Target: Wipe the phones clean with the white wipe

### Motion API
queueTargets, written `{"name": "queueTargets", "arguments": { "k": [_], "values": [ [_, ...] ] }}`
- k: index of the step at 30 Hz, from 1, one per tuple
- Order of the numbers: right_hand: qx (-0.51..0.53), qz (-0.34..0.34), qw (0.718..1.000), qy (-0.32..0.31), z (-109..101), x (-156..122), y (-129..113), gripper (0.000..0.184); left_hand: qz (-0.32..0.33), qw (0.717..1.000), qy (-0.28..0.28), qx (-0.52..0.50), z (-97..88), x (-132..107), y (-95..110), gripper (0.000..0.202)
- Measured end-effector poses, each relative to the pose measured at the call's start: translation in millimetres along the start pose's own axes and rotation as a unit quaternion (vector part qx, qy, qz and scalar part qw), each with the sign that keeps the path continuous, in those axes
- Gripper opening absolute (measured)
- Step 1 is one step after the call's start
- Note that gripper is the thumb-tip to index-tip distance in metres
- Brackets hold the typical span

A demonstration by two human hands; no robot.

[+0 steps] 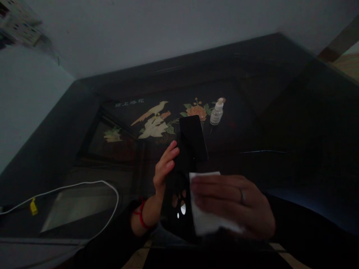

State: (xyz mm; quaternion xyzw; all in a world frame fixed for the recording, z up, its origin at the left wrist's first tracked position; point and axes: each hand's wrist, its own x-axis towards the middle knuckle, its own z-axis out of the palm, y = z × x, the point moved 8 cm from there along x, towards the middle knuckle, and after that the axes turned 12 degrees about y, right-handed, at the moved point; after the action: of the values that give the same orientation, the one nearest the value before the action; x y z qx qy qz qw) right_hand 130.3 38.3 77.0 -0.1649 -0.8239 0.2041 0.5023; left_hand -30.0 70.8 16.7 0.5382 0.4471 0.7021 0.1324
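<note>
Holding my left hand (165,166) up with the wrist bent back, I curl my fingers loosely against the edge of a black smartphone (192,136), which stands tilted above the tabletop; I cannot tell how hard they press. A red string bracelet (143,216) circles that wrist. My right hand (232,205) lies flat and turned palm-down, fingers pressed together, pinching a folded white wipe (204,205) against the thumb side, with a ring (242,196) on one finger. The wipe sits just below the phone, over a dark shape too dim to tell. Beyond the phone's top, near but apart, a small clear pump bottle (217,112) stands on a dark glass-topped table (266,112) with painted birds and flowers. Well left of my hands, a white cable (70,188) curves across the table.
</note>
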Motion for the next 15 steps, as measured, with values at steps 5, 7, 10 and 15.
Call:
{"name": "queueTargets", "arguments": {
  "k": [5,7,10,15],
  "values": [
    [0.014,-0.025,0.999,0.017,0.3,-4.8,11.1,0.027,-0.029,0.993,0.022,-0.110,3.3,6.4,28.3,0.026],
    [-0.018,0.068,0.997,0.031,-2.4,-7.3,41.2,0.027,-0.149,0.979,0.002,-0.136,7.4,5.6,27.1,0.020],
    [-0.026,0.108,0.993,0.044,-5.1,-10.4,56.3,0.029,-0.194,0.965,0.000,-0.179,7.4,5.1,36.8,0.029],
    [0.007,0.036,0.999,0.013,-2.9,-10.3,43.5,0.030,-0.265,0.955,0.040,-0.124,1.1,2.4,31.0,0.023]
  ]
}}
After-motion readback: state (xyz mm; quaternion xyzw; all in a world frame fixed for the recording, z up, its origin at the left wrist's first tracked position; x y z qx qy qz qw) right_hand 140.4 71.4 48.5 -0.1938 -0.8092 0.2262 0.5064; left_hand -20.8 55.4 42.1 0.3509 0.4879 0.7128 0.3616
